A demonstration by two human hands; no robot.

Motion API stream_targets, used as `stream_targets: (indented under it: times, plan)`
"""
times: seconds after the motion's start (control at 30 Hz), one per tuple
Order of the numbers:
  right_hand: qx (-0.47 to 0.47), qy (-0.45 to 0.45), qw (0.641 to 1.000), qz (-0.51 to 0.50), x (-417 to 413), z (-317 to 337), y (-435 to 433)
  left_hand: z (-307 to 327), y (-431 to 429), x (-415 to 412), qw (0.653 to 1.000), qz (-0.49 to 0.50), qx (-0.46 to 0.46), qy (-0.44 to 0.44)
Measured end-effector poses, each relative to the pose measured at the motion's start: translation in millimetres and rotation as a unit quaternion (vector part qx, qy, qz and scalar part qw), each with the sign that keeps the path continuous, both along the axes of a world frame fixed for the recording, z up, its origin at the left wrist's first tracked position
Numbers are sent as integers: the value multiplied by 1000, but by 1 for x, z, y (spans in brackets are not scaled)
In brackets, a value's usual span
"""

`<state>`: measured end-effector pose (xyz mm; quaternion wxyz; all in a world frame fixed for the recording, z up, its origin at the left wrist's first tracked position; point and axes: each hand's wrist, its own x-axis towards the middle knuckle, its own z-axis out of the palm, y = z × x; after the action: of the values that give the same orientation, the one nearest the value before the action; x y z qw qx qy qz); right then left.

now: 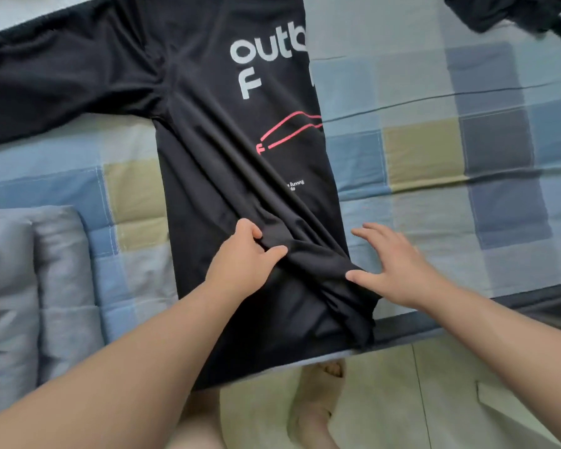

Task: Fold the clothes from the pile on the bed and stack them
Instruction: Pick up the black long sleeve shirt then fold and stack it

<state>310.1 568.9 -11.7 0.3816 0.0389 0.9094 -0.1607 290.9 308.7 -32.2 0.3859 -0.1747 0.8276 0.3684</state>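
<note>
Black shirt (227, 150): from the head camera I see it lying flat along the bed, its right side folded in to a straight edge that cuts the white lettering. 1 sleeve spreads out to the left, and the hem hangs over the near edge of the bed.
Left hand (243, 257): fingers curled, thumb and fingers pinching a ridge of fabric low on the shirt, near its middle.
Right hand (392, 267): fingers straight and spread, gripping nothing. The thumb tip touches the shirt's bunched folded edge; whether the other fingers rest on the quilt or hover over it, I cannot tell.
Quilt (434, 140): blue, olive and grey squares, lying under the shirt.
Pillow (29, 286): grey, at the left, apart from the shirt.
Dark garment (515, 14): crumpled in the top right corner, well apart from the shirt.
Floor (402, 400): pale, below the bed edge, with bare feet (324, 384) on it.
</note>
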Motion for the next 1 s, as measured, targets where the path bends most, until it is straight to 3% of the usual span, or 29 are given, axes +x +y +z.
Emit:
stream_targets:
  times: [0.07,0.23,0.37,0.43,0.57,0.7,0.83,1.0]
  plan:
    - [-17,-6,1000,-1,15,-5,7,0,16,14,992,98,51,-60]
    - [-92,-29,994,-45,38,-16,14,10,63,38,946,266,154,-99]
    - [-111,131,982,75,67,-13,9,22,84,50,912,354,157,-140]
    - [-171,144,968,118,80,-3,-3,28,84,54,894,392,158,-152]
    - [-202,83,948,232,105,9,-27,30,67,63,888,433,103,-114]
    - [-194,91,965,149,109,3,-34,21,35,80,878,467,66,-81]
    - [-100,-62,979,166,103,-15,-40,15,4,98,880,449,129,-90]
    - [-53,-89,982,160,109,-24,-51,10,-29,115,878,415,223,-90]
